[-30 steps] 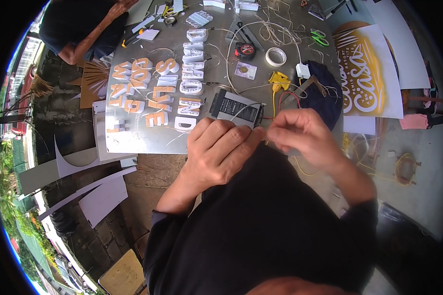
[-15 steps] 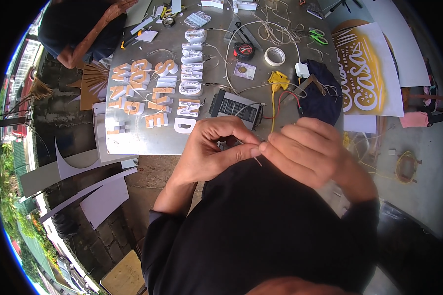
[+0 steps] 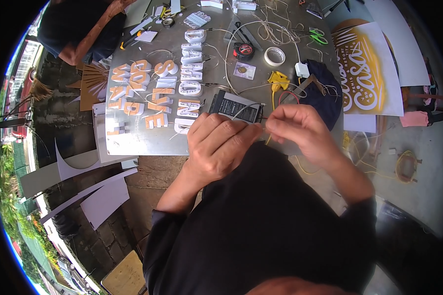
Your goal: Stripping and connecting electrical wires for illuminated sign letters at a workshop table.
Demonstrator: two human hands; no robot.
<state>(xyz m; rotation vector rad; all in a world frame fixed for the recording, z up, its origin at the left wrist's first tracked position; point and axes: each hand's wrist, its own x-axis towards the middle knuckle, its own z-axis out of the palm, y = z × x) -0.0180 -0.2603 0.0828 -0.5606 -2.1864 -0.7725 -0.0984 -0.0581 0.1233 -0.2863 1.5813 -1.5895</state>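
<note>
My left hand (image 3: 217,147) is closed, its knuckles up, with thumb and fingertips pinched on a thin wire that is mostly hidden. Close against those fingertips, my right hand (image 3: 302,128) pinches at the same wire, its other fingers curled. Both hands are raised over the near table edge, in front of my dark shirt. Just beyond them lies a black and silver power supply box (image 3: 235,107) with wires at its end. White channel letters (image 3: 190,88) stand in a column to the left, the nearest one (image 3: 183,125) partly behind my left hand.
On the metal table (image 3: 147,142) lie a yellow clamp (image 3: 278,79), a tape roll (image 3: 274,56), a tape measure (image 3: 243,50), green scissors (image 3: 318,36), dark cloth (image 3: 325,105) and loose cables. Wood-faced letters (image 3: 161,101) stand left. Another person's arm (image 3: 91,37) is at the far left.
My left hand has turned over so its knuckles face up, covering the wire end that showed before. My right hand has shifted slightly left and away, its fingers loosening from their tighter curl.
</note>
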